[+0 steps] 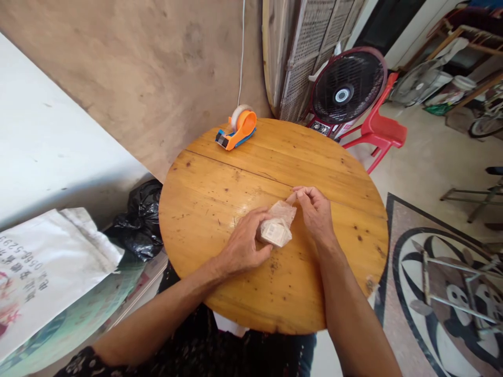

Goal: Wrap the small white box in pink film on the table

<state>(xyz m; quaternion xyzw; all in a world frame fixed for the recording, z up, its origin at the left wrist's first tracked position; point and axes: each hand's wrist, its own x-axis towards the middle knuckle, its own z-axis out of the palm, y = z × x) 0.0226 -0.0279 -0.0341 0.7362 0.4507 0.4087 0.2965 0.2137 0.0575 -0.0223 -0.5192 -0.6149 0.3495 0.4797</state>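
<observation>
A small pale box with a printed label lies on the round wooden table, partly covered in translucent wrap that looks like bubble wrap. My left hand is curled around the box's left side, thumb in front and fingers behind, holding it against the tabletop. Just to the right, my right hand pinches the far right corner of the wrap between thumb and forefinger. Whether a strip of tape is also in that pinch is too small to tell. The box's left end is hidden by my left hand.
An orange tape dispenser with a roll stands at the table's far edge. Beyond it are a wooden board and a white cord. A fan and a red chair stand behind right. At left lie black bags and a white sack.
</observation>
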